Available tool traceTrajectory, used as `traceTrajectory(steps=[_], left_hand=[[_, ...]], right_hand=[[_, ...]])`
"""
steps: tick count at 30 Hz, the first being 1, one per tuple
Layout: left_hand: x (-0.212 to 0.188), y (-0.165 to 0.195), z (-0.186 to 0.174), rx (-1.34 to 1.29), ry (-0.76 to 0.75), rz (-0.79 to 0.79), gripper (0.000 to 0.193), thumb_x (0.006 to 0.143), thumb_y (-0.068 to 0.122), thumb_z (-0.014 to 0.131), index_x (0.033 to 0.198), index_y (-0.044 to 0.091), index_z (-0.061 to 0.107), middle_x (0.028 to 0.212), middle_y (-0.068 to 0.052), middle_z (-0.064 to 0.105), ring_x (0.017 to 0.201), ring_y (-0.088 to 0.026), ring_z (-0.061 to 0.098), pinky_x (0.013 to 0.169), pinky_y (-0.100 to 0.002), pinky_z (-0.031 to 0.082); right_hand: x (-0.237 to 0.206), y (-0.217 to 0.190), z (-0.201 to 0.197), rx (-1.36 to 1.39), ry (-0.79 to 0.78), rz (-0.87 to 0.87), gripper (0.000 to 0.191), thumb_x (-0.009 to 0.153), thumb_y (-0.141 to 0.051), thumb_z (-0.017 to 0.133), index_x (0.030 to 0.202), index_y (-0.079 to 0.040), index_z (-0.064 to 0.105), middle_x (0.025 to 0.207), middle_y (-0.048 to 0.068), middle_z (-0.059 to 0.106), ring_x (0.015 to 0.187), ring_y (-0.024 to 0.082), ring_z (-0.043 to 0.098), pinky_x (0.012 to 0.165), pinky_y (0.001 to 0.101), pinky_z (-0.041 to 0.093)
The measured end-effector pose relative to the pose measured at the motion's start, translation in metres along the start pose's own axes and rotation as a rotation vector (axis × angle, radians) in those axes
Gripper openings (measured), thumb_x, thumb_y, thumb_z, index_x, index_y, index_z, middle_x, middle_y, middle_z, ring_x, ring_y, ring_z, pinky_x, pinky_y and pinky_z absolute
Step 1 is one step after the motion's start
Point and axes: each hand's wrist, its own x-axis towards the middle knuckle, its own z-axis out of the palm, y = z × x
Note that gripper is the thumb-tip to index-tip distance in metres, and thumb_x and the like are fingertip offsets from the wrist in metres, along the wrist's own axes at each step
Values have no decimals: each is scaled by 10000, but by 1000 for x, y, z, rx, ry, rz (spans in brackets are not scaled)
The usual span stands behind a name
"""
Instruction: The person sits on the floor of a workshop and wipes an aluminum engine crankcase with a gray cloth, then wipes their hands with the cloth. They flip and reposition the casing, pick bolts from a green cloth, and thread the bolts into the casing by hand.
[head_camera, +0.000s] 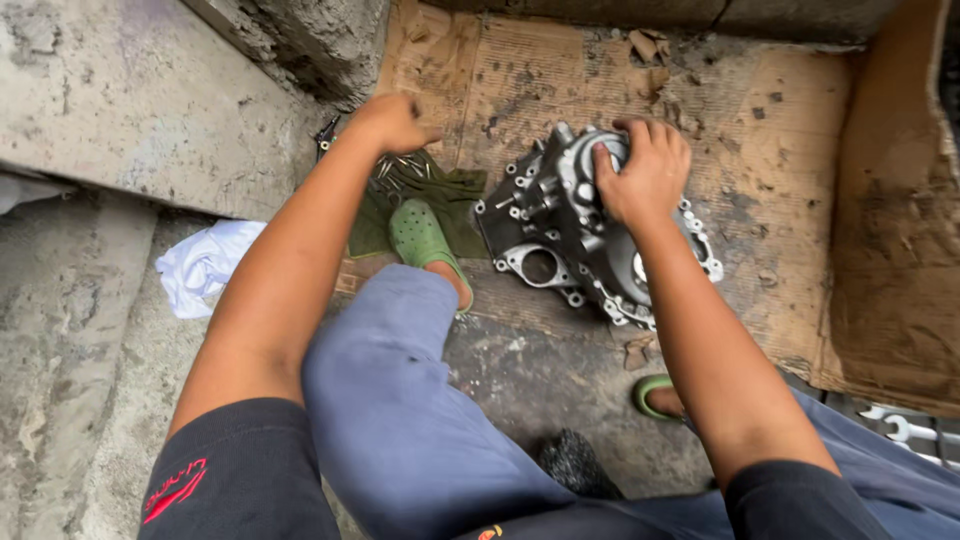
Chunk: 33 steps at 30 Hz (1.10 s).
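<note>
A grey metal engine cover (560, 240) with several bolt holes lies on flattened brown cardboard (780, 150). My right hand (645, 170) presses down on its upper part, fingers curled over the rim. My left hand (390, 122) reaches out to the left, over a dark green cloth (450, 195) that carries several loose bolts (400, 165); its fingers are bent and I cannot tell whether they pinch anything.
My green clog (420, 235) rests on the cloth, the other clog (655, 395) near the cardboard edge. A white rag (205, 265) lies on the concrete floor at left. Spanners (905, 425) lie at lower right. A concrete block (300, 35) stands behind.
</note>
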Motion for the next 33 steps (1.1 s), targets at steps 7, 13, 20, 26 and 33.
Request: traceTrajectory(steps=[7, 13, 20, 26, 33], left_hand=[[48, -103, 144, 7, -203, -365, 604, 887, 509, 710, 1313, 83, 663, 1367, -208, 632, 1251, -383, 615, 1020, -488, 511], [70, -128, 259, -79, 50, -540, 726, 782, 388, 835, 1369, 95, 523, 1393, -180, 540, 1265, -382, 551, 990, -480, 505], [54, -150, 296, -171, 267, -419, 643, 730, 273, 861, 1274, 87, 573, 1281, -205, 556, 1186, -412, 551, 923, -504, 511], [34, -165, 298, -123, 300, -138, 171, 888, 209, 754, 994, 93, 688, 1154, -159, 630, 1094, -380, 629, 870, -496, 544], [16, -187, 300, -338, 444, -321, 180, 996, 223, 690, 1013, 45, 667, 1045, -187, 672, 946, -426, 662, 826, -518, 527]], right_hand=[[-8, 20, 20, -79, -159, 75, 305, 967, -400, 738, 1150, -156, 733, 1151, 84, 699, 1135, 321, 601, 1097, 472, 340], [-16, 29, 23, -113, -225, 54, 315, 984, -352, 710, 1186, -111, 705, 1159, 86, 684, 1144, 292, 585, 1142, 448, 339], [-36, 41, 28, -121, -262, 52, 253, 1036, -309, 682, 1200, -116, 672, 1182, 47, 650, 1139, 244, 569, 1150, 366, 342], [-41, 46, 29, -149, -270, 57, 249, 1026, -287, 687, 1206, -116, 667, 1198, 35, 652, 1132, 233, 566, 1148, 347, 338], [-49, 49, 29, -143, -290, 67, 297, 988, -246, 659, 1259, -123, 665, 1231, 29, 646, 1143, 214, 564, 1172, 330, 324]])
